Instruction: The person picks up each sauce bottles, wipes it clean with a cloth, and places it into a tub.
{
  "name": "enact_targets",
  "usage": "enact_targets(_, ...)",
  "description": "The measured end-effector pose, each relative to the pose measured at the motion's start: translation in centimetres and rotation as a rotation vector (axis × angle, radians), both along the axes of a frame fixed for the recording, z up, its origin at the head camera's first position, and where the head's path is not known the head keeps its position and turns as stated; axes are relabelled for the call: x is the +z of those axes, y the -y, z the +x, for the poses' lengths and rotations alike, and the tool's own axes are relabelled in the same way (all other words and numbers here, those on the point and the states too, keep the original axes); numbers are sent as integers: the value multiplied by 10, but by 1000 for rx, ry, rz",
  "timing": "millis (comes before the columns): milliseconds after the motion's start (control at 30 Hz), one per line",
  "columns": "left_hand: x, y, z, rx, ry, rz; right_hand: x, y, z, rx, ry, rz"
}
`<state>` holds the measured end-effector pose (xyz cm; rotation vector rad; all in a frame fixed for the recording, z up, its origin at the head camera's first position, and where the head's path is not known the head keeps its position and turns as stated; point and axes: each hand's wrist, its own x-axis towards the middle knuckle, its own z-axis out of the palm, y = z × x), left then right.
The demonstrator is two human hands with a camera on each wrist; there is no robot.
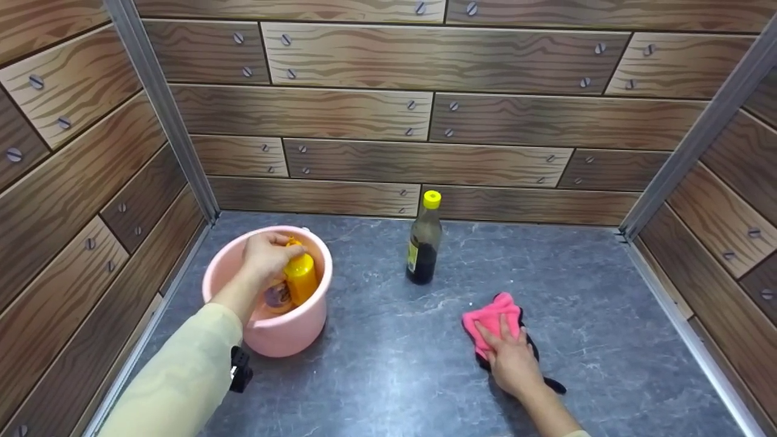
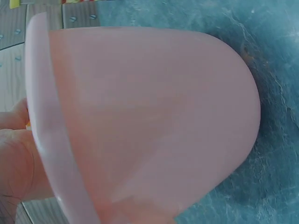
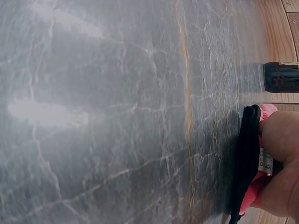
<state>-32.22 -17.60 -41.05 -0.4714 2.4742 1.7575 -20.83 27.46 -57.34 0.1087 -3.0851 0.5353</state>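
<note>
Inside a pink bucket [image 1: 285,337], my left hand [image 1: 267,258] grips the top of a yellow bottle [image 1: 301,279]. Beside that bottle in the bucket is an item with a purple label [image 1: 278,297]. In the left wrist view the bucket wall [image 2: 149,116] hides the bottle almost wholly, and part of the left hand [image 2: 21,161] shows past the rim. My right hand [image 1: 515,361] rests with spread fingers on a pink cloth [image 1: 495,318] with black edging. The right wrist view shows the cloth's black edge [image 3: 245,158] under the hand [image 3: 280,163].
A glass bottle of dark liquid with a yellow cap [image 1: 423,249] stands upright between bucket and cloth, nearer the back wall. Wood-patterned panels [image 1: 364,115] enclose the grey marbled tabletop [image 1: 376,364] at the back and both sides.
</note>
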Motion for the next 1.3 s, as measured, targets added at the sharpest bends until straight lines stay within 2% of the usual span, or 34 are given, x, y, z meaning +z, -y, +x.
enact_targets(167, -4, -1, -1, -10, -5, 35, -1, 2, 1, -1, -16, -7)
enact_targets(267, -7, -1, -1, -18, -8, 27, -1, 2, 1, -3, -24, -8)
enact_targets(433, -12, -1, -2, -32, 38, 10, 0, 3, 1, 2, -21, -1)
enact_targets(600, -14, -2, -3, -75, 75, -35, 0, 3, 1, 1, -11, -9)
enact_targets(733, -14, -2, -3, -115, 93, -69, -1, 2, 1, 1, -15, -10)
enact_targets(933, -10, -2, 0, -163, 109, -71, -1, 2, 2, 5, -28, -8)
enact_targets(1300, -5, -4, 2, -201, 107, -79, 1, 1, 1, -15, 8, -21)
